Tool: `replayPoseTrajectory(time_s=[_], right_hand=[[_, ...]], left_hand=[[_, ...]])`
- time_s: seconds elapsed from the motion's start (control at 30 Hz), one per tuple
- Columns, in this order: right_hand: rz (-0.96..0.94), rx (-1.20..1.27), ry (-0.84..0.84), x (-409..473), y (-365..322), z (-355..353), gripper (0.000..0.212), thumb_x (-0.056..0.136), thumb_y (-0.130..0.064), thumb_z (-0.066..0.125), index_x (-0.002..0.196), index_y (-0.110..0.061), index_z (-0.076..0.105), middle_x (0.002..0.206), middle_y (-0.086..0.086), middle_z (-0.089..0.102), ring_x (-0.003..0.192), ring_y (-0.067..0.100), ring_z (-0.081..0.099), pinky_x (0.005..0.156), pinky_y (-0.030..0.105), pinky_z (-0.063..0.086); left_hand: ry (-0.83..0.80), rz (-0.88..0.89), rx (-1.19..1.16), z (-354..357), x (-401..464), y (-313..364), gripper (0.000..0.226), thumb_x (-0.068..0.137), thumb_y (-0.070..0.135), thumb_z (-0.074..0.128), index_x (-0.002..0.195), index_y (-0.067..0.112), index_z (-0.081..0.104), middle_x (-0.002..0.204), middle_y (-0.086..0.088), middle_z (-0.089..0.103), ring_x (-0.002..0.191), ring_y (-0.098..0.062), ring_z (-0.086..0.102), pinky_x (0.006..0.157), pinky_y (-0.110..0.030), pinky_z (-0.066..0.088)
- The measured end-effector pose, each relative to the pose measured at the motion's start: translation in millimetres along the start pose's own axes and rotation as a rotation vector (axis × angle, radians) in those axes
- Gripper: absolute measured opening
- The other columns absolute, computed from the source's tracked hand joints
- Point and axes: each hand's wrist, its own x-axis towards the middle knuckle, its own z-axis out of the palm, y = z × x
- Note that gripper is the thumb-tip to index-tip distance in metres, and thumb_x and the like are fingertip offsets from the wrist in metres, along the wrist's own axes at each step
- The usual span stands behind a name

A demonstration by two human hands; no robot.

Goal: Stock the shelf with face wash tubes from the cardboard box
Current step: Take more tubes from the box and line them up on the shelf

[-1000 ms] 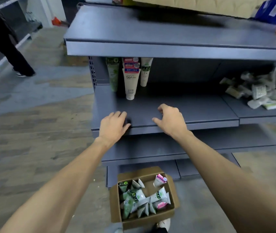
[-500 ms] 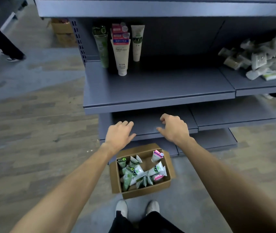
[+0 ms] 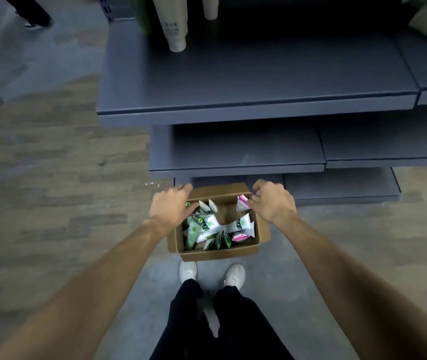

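two white shoes (image 3: pixel 211 273) just behind cardboard box (image 3: pixel 215 252); shelf (image 3: pixel 233 113) beyond

My left hand (image 3: pixel 171 203) covers the cardboard box's (image 3: pixel 215 252) near-left corner and the tubes under it. I can't tell whether my right hand (image 3: pixel 272 201) touches the pink-capped tube (image 3: pixel 242 203). The frame's top edge crops the white tube (image 3: pixel 174 24) standing on the shelf (image 3: pixel 259 81); the labels in the box are unreadable.

Forearms bare – no sleeves, watch or rings visible; black trousers (image 3: pixel 222 320); white shoes (image 3: pixel 234 275) – low-cut, rounded toes, both in view.
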Motion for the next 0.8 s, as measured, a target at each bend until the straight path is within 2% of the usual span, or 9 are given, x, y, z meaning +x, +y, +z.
replayPoseTrajectory(time_s=[0.17, 0.27, 0.37, 0.47, 0.53, 0.6, 0.8], right_hand=[[0.009, 0.006, -0.099, 10.4, 17.0, 36.5, 0.030, 0.083, -0.039, 0.068, 0.110, -0.028, 0.062, 0.105, 0.004, 0.069, 0.100, 0.032, 0.065, 0.080, 0.035, 0.052], [0.014, 0.006, -0.189, 14.9, 26.6, 63.7, 0.030, 0.083, -0.036, 0.068, 0.111, -0.029, 0.061, 0.107, 0.001, 0.068, 0.102, 0.028, 0.064, 0.084, 0.036, 0.053], [0.025, 0.009, -0.242, 16.6, 35.8, 94.2, 0.035, 0.084, -0.036, 0.069, 0.116, -0.025, 0.061, 0.110, 0.002, 0.068, 0.106, 0.027, 0.062, 0.088, 0.036, 0.052], [0.028, 0.009, -0.288, 17.5, 41.8, 122.3, 0.031, 0.086, -0.034, 0.066, 0.114, -0.025, 0.061, 0.107, 0.004, 0.069, 0.106, 0.029, 0.061, 0.082, 0.032, 0.049], [0.058, 0.041, -0.324, 18.4, 42.9, 137.9, 0.033, 0.086, -0.033, 0.065, 0.118, -0.024, 0.061, 0.111, 0.006, 0.068, 0.109, 0.029, 0.059, 0.088, 0.034, 0.051], [0.081, 0.078, -0.342, 19.8, 43.1, 152.4, 0.033, 0.086, -0.030, 0.064, 0.119, -0.023, 0.062, 0.113, 0.006, 0.067, 0.111, 0.029, 0.058, 0.093, 0.037, 0.051], [0.054, 0.141, -0.340, 35.1, 43.3, 187.3, 0.024, 0.085, -0.022, 0.063, 0.109, -0.017, 0.065, 0.102, 0.004, 0.073, 0.102, 0.028, 0.065, 0.088, 0.038, 0.053]], left_hand=[[-0.104, -0.105, -0.024, 31.4, -6.4, -6.6, 0.040, 0.088, 0.055, 0.056, 0.112, 0.023, 0.054, 0.098, -0.002, 0.070, 0.089, -0.028, 0.067, 0.069, -0.035, 0.050], [-0.127, -0.126, -0.062, 56.2, -11.4, -7.8, 0.039, 0.087, 0.052, 0.059, 0.112, 0.022, 0.056, 0.103, 0.000, 0.067, 0.091, -0.027, 0.066, 0.070, -0.035, 0.052], [-0.195, -0.153, -0.108, 85.4, -16.9, -7.9, 0.036, 0.087, 0.052, 0.059, 0.108, 0.023, 0.054, 0.096, -0.001, 0.068, 0.087, -0.026, 0.067, 0.068, -0.035, 0.054], [-0.241, -0.184, -0.153, 115.7, -25.7, -8.8, 0.033, 0.086, 0.051, 0.061, 0.102, 0.024, 0.053, 0.091, -0.001, 0.068, 0.083, -0.027, 0.067, 0.064, -0.033, 0.052], [-0.278, -0.203, -0.177, 135.6, -30.5, -9.4, 0.033, 0.086, 0.052, 0.060, 0.101, 0.024, 0.052, 0.090, 0.000, 0.068, 0.081, -0.026, 0.067, 0.065, -0.034, 0.055], [-0.319, -0.231, -0.212, 155.3, -31.2, -10.2, 0.033, 0.087, 0.050, 0.060, 0.105, 0.023, 0.053, 0.093, -0.001, 0.068, 0.084, -0.026, 0.066, 0.070, -0.038, 0.056], [-0.390, -0.277, -0.278, 204.6, -11.3, -14.3, 0.034, 0.089, 0.040, 0.062, 0.113, 0.019, 0.050, 0.098, -0.008, 0.069, 0.089, -0.031, 0.066, 0.070, -0.040, 0.056]])
